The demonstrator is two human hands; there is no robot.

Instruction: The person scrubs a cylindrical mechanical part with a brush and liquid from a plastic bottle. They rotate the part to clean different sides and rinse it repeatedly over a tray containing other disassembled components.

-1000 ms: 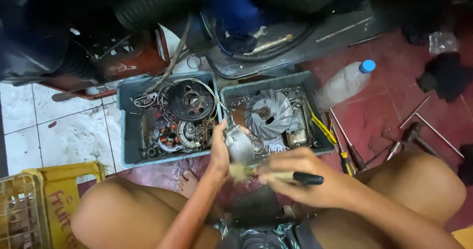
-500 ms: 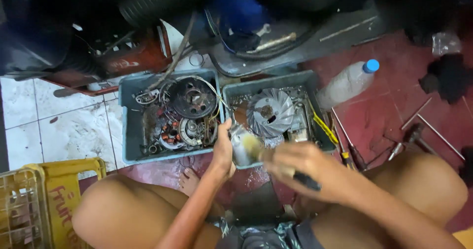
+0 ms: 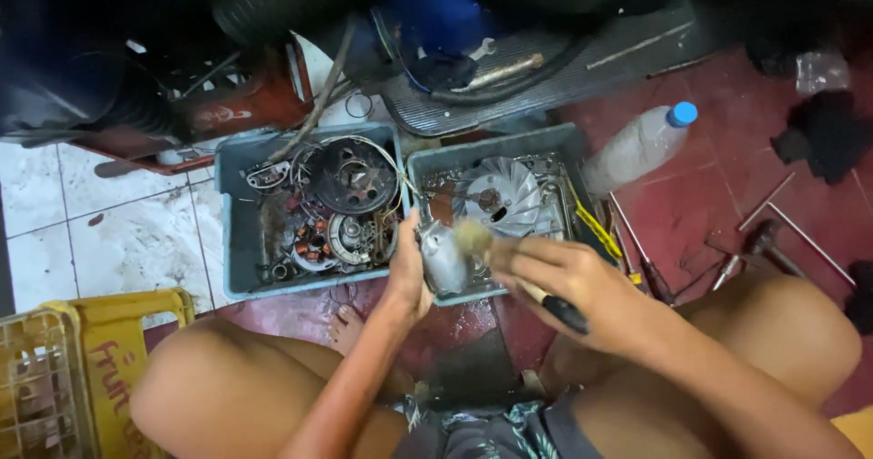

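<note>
Two grey trays (image 3: 238, 241), one brush (image 3: 509, 268), one metal part (image 3: 442, 257)

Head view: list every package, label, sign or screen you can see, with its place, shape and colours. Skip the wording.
Yellow plastic crate: bottom left on the floor, boxy with a lattice side, red lettering on its face.
Plastic bottle: right of the grey trays, lying tilted, clear and cloudy, blue cap.
Red panel: upper left above the left tray, white lettering.
No screens or signs visible.
</note>
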